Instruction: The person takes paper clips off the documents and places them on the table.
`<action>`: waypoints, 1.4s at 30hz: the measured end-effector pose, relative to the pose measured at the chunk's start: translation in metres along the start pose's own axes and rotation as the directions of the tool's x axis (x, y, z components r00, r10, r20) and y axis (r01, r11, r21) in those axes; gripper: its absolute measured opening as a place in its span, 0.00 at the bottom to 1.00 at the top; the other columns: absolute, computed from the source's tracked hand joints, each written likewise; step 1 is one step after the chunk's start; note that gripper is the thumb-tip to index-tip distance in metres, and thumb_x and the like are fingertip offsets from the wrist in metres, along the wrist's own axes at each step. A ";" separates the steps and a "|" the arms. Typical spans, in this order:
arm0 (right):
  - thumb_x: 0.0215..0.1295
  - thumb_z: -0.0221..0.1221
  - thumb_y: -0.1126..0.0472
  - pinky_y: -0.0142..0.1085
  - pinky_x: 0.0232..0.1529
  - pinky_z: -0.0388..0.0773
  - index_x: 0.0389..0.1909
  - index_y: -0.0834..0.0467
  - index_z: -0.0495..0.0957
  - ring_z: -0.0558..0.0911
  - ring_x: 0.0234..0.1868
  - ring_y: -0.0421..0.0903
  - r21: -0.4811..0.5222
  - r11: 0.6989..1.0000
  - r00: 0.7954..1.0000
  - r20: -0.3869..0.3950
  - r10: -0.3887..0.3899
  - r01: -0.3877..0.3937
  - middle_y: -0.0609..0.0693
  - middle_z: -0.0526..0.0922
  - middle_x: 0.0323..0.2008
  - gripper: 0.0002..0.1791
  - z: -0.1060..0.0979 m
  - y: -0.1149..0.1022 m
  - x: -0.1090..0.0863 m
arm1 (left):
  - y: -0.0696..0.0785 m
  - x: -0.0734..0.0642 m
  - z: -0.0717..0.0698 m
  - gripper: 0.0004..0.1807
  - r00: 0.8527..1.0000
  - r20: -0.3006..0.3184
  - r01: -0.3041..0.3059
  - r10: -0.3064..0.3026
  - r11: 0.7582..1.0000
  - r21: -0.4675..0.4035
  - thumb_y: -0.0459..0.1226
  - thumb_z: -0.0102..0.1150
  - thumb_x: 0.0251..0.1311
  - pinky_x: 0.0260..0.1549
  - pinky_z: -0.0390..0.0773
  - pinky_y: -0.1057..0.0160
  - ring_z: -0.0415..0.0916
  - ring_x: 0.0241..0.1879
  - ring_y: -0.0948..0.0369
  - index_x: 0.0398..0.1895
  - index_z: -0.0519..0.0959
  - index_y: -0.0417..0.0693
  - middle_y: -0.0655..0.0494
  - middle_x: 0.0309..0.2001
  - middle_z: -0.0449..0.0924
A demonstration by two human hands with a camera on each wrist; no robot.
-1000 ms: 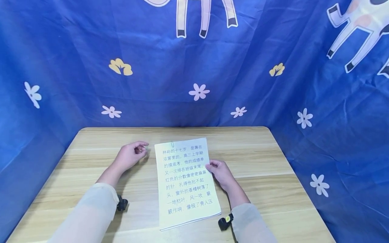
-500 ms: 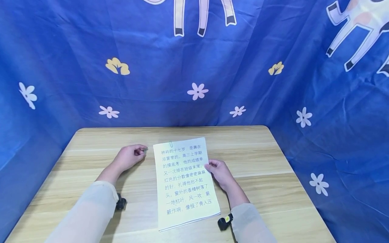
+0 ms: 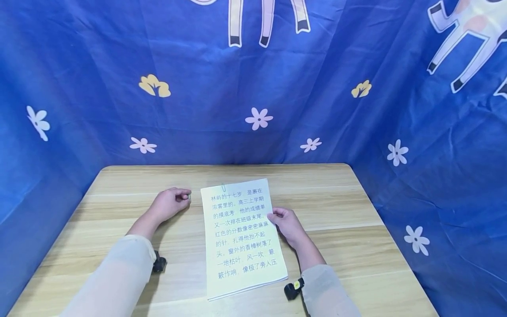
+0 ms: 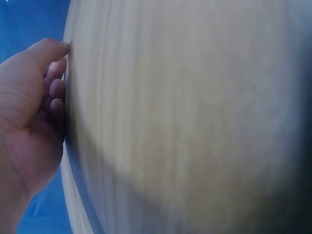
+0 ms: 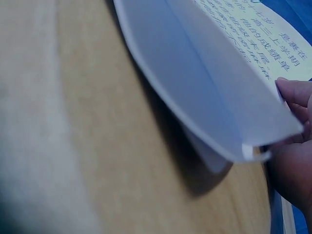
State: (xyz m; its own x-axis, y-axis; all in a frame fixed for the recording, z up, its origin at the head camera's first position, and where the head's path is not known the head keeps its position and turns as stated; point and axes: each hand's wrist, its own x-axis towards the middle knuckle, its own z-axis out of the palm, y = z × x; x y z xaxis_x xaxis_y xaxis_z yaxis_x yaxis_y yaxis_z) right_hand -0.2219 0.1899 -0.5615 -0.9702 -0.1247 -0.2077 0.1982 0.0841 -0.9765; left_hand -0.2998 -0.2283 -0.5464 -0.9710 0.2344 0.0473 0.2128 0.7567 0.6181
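A stack of printed paper sheets (image 3: pixel 243 237) lies slightly turned at the middle of the table, with a paper clip (image 3: pixel 223 188) on its top edge. My right hand (image 3: pixel 291 226) pinches the right edge of the sheets, thumb on top. In the right wrist view the sheets (image 5: pixel 195 83) bow up and their lower layers fan apart near the hand. Left of the stack, my left hand (image 3: pixel 170 204) pinches a small greenish paper clip (image 3: pixel 189 197), mostly hidden by the fingers. The left wrist view shows the curled fingers (image 4: pixel 56 90) close to the tabletop.
The wood-grain table (image 3: pixel 336 193) has rounded far corners. A blue printed curtain (image 3: pixel 198 110) rises behind it and along both sides. Black wrist cameras (image 3: pixel 293 290) sit on both wrists below the hands.
My left hand has drawn slightly back toward me and left with the small clip, which shows less between the fingers now. The right hand and sheets stay nearly still.
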 end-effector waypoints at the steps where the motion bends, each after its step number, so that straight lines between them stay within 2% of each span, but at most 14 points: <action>1: 0.79 0.61 0.62 0.32 0.50 0.86 0.59 0.65 0.85 0.91 0.42 0.42 0.001 1.000 1.000 -0.001 0.001 -0.001 0.55 0.94 0.46 0.15 0.000 0.000 0.000 | 0.000 0.000 0.000 0.22 1.000 0.000 0.002 -0.002 1.000 0.001 0.36 0.66 0.71 0.67 0.80 0.39 0.86 0.54 0.46 0.66 0.83 0.36 0.46 0.49 0.87; 7: 0.78 0.61 0.62 0.32 0.50 0.87 0.59 0.65 0.85 0.91 0.41 0.42 -0.005 1.000 1.000 -0.012 0.001 -0.001 0.55 0.94 0.46 0.16 0.001 0.000 0.001 | -0.002 0.000 0.000 0.24 1.000 -0.001 0.012 -0.012 1.000 -0.018 0.37 0.67 0.72 0.62 0.84 0.44 0.87 0.51 0.50 0.67 0.81 0.35 0.46 0.49 0.87; 10: 0.79 0.61 0.62 0.31 0.49 0.87 0.59 0.65 0.85 0.91 0.41 0.42 -0.003 1.000 1.000 -0.015 0.003 -0.003 0.55 0.94 0.45 0.15 0.001 0.002 0.001 | -0.004 -0.001 -0.001 0.27 1.000 -0.023 -0.002 0.001 1.000 -0.025 0.37 0.69 0.70 0.54 0.85 0.56 0.83 0.46 0.56 0.69 0.79 0.35 0.46 0.50 0.86; 12: 0.78 0.61 0.62 0.31 0.48 0.87 0.58 0.66 0.85 0.90 0.41 0.41 -0.003 1.000 1.000 -0.014 -0.002 0.002 0.55 0.94 0.45 0.15 0.001 0.003 0.002 | -0.006 -0.002 -0.001 0.29 0.999 -0.052 -0.009 0.007 0.999 -0.037 0.37 0.71 0.68 0.48 0.81 0.66 0.80 0.44 0.59 0.70 0.78 0.35 0.45 0.50 0.85; 14: 0.78 0.62 0.63 0.31 0.48 0.86 0.58 0.67 0.85 0.90 0.40 0.41 0.001 1.000 1.000 -0.014 -0.006 0.006 0.55 0.94 0.44 0.15 0.002 0.003 0.002 | -0.007 -0.004 -0.001 0.30 0.997 -0.080 -0.012 0.007 0.998 -0.058 0.36 0.71 0.68 0.45 0.78 0.70 0.78 0.44 0.59 0.71 0.77 0.36 0.44 0.52 0.83; 16: 0.78 0.62 0.63 0.31 0.47 0.86 0.57 0.67 0.85 0.90 0.40 0.41 0.005 1.000 1.000 -0.015 -0.008 0.008 0.54 0.94 0.43 0.15 0.002 0.004 0.002 | -0.007 -0.005 0.000 0.29 0.994 -0.110 0.000 -0.009 0.996 -0.086 0.37 0.70 0.69 0.49 0.80 0.68 0.79 0.47 0.56 0.71 0.77 0.38 0.43 0.54 0.82; 18: 0.78 0.62 0.64 0.31 0.46 0.86 0.57 0.68 0.85 0.89 0.39 0.40 0.009 1.000 1.000 -0.017 -0.008 0.009 0.53 0.94 0.42 0.15 0.002 0.004 0.001 | -0.005 -0.006 0.000 0.27 0.991 -0.131 0.013 -0.029 0.993 -0.121 0.38 0.68 0.72 0.57 0.84 0.59 0.81 0.53 0.50 0.71 0.77 0.39 0.41 0.57 0.81; 21: 0.77 0.62 0.65 0.30 0.46 0.86 0.57 0.69 0.85 0.89 0.39 0.40 0.014 1.000 1.000 -0.019 -0.009 0.010 0.52 0.94 0.41 0.14 0.002 0.003 0.001 | 0.000 -0.006 0.000 0.25 0.985 -0.160 0.027 -0.056 0.983 -0.181 0.41 0.64 0.76 0.67 0.80 0.41 0.81 0.61 0.41 0.70 0.77 0.40 0.37 0.61 0.80; 23: 0.78 0.62 0.64 0.30 0.45 0.86 0.57 0.69 0.84 0.89 0.38 0.40 0.011 1.000 1.000 -0.016 -0.016 0.016 0.52 0.94 0.41 0.15 0.002 0.003 0.001 | 0.008 -0.004 -0.001 0.25 0.982 -0.176 0.021 -0.062 0.974 -0.228 0.42 0.62 0.78 0.71 0.76 0.36 0.78 0.64 0.39 0.71 0.76 0.39 0.36 0.64 0.79; 27: 0.78 0.61 0.64 0.31 0.47 0.85 0.57 0.70 0.84 0.89 0.39 0.40 0.006 1.000 1.000 -0.009 -0.024 0.024 0.53 0.94 0.42 0.15 0.001 0.002 0.000 | 0.032 0.002 0.000 0.25 0.978 -0.210 -0.044 -0.013 0.963 -0.265 0.41 0.62 0.78 0.74 0.73 0.36 0.77 0.66 0.41 0.73 0.76 0.41 0.38 0.67 0.79; 33: 0.78 0.62 0.63 0.31 0.48 0.86 0.58 0.69 0.84 0.89 0.40 0.40 0.008 1.000 1.000 -0.007 -0.023 0.023 0.54 0.94 0.42 0.16 -0.001 0.002 0.001 | 0.070 0.009 0.009 0.28 0.977 -0.192 -0.135 0.090 0.962 -0.237 0.42 0.67 0.75 0.74 0.72 0.36 0.79 0.67 0.44 0.74 0.76 0.46 0.44 0.69 0.82; 37: 0.78 0.62 0.64 0.31 0.46 0.86 0.56 0.69 0.85 0.89 0.39 0.40 0.014 1.000 1.000 -0.011 -0.027 0.027 0.50 0.93 0.40 0.15 0.001 0.000 0.001 | 0.085 0.011 0.013 0.30 0.979 -0.166 -0.154 0.120 0.966 -0.210 0.44 0.69 0.73 0.72 0.73 0.35 0.79 0.67 0.45 0.75 0.76 0.48 0.46 0.69 0.83; 42: 0.78 0.62 0.65 0.31 0.46 0.86 0.56 0.69 0.85 0.89 0.39 0.40 0.020 1.000 1.000 -0.012 -0.023 0.024 0.51 0.94 0.41 0.14 0.001 -0.001 0.001 | 0.097 0.014 0.017 0.30 0.980 -0.146 -0.162 0.134 0.966 -0.203 0.42 0.71 0.71 0.75 0.70 0.37 0.80 0.66 0.45 0.74 0.77 0.48 0.46 0.66 0.85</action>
State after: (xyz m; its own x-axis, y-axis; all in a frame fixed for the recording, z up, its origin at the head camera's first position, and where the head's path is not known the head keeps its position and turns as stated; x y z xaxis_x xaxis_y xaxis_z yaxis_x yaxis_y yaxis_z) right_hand -0.2225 0.1892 -0.5606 -0.9762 -0.1148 -0.1840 0.1779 0.0614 -0.9821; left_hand -0.2905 -0.1413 -0.4997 -0.9391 0.2418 0.2441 0.3410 0.5690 0.7483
